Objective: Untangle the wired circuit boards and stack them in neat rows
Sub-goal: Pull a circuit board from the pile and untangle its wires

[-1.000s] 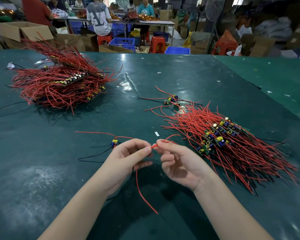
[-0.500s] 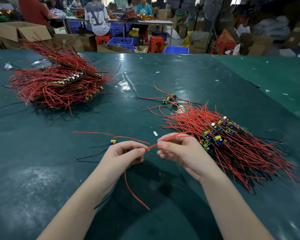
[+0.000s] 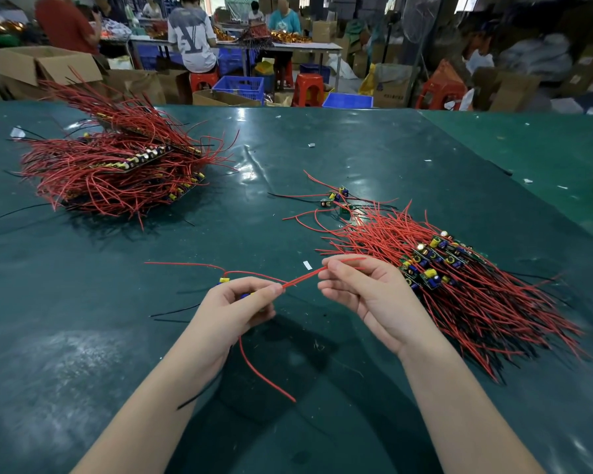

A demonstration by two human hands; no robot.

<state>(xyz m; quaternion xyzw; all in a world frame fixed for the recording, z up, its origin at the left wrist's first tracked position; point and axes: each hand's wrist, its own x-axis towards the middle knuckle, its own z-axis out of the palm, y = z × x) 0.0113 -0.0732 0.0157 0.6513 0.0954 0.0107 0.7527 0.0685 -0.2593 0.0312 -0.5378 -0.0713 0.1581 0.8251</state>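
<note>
Hands first: your left hand (image 3: 235,307) is curled around a small circuit board (image 3: 243,295), of which only a yellow capacitor and a bit of blue peek out above your fingers, while your right hand (image 3: 363,292) pinches a red wire (image 3: 305,277) between thumb and fingertips. That wire runs taut from one hand to the other, just above the dark green worktop (image 3: 83,336). Another red lead (image 3: 264,371) hangs from under your left hand and curves toward you, and thin black leads (image 3: 175,311) trail off to the left of that hand. Just beside your right hand, on the right, lies the sorted stack of boards (image 3: 435,261), their components lined up in a row and their red wires fanned out toward the near right. Beyond it, a few loose boards (image 3: 336,196) sit apart on the worktop. Well off to the far left you have the tangled heap of boards and red wires (image 3: 117,169). A small white scrap (image 3: 307,265) lies between your hands and the far edge. Behind the worktop, people sit among cardboard boxes (image 3: 42,63), blue crates (image 3: 242,85) and red stools (image 3: 307,88).
</note>
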